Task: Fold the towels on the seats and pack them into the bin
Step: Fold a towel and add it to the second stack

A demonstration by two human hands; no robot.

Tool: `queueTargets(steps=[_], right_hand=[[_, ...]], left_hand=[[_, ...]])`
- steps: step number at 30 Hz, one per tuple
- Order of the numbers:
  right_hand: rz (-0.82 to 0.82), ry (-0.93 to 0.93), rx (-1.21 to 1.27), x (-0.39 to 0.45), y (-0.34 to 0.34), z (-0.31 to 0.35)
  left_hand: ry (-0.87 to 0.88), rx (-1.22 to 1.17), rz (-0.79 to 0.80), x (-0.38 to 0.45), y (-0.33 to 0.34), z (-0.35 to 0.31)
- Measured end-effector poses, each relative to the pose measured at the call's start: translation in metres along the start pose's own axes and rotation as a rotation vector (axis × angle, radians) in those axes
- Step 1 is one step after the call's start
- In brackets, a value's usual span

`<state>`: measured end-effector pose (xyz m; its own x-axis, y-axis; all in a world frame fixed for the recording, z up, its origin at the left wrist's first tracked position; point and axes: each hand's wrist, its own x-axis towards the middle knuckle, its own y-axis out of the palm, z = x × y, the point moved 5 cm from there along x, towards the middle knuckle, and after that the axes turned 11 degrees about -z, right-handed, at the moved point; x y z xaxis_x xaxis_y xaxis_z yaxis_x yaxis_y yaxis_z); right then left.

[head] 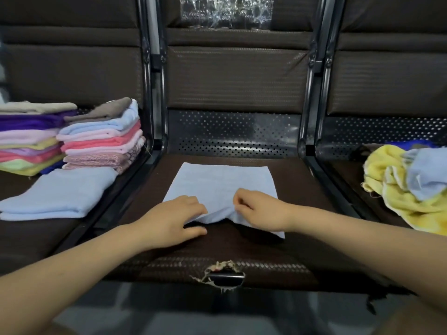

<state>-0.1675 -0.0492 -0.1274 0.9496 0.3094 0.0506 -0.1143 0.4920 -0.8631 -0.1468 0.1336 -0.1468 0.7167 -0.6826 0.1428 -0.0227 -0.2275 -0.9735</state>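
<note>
1. Nearest: torn front edge [223,274] of the middle seat [302,213], both forearms reaching over it.
2. Just beyond: left hand [174,221] pinching the near edge of the light blue towel [222,182], thumb under, fingers on top; right hand [256,209] curled and gripping the same edge just beside it.
3. Step in hand, judging by this: folding, near edge lifted off the seat. Next, probably: carry that edge away to the far edge, corners matched, then flatten.
4. Left: folded blue towel [58,192], behind it two folded stacks [101,139].
5. Right: unfolded pile [406,184] waiting.
6. Bin: not in view.
</note>
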Motion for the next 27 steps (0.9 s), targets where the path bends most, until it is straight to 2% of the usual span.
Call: queueTargets(steps=[3, 5, 7, 9, 11, 15, 21, 23, 27], right_hand=[[-0.125, 0.142, 0.143, 0.01, -0.003, -0.006], [-0.188, 0.144, 0.184, 0.016, -0.004, -0.005], [-0.145, 0.094, 0.141, 0.021, -0.007, -0.002], [-0.032, 0.052, 0.069, 0.023, -0.01, -0.004], [0.03, 0.063, 0.079, 0.021, -0.017, -0.013], [-0.01, 0.212, 0.192, 0.013, -0.033, -0.047], [-0.089, 0.445, 0.731, -0.004, -0.033, -0.075], [-0.103, 0.496, 0.801, -0.005, -0.027, -0.077], [0.08, 0.588, 0.74, -0.01, -0.019, -0.074]], left_hand=[[-0.03, -0.063, -0.215, 0.003, -0.005, 0.012], [-0.111, -0.108, -0.384, 0.006, -0.013, 0.026], [-0.206, -0.149, -0.498, 0.007, -0.02, 0.04], [-0.261, -0.231, -0.49, 0.007, -0.022, 0.048], [-0.316, -0.343, -0.412, 0.004, -0.018, 0.054], [-0.404, -0.425, -0.394, -0.009, -0.014, 0.073], [-0.509, -0.502, -0.394, -0.017, -0.008, 0.087], [-0.505, -0.552, -0.389, -0.016, -0.011, 0.079], [-0.495, -0.607, -0.37, -0.012, -0.016, 0.062]])
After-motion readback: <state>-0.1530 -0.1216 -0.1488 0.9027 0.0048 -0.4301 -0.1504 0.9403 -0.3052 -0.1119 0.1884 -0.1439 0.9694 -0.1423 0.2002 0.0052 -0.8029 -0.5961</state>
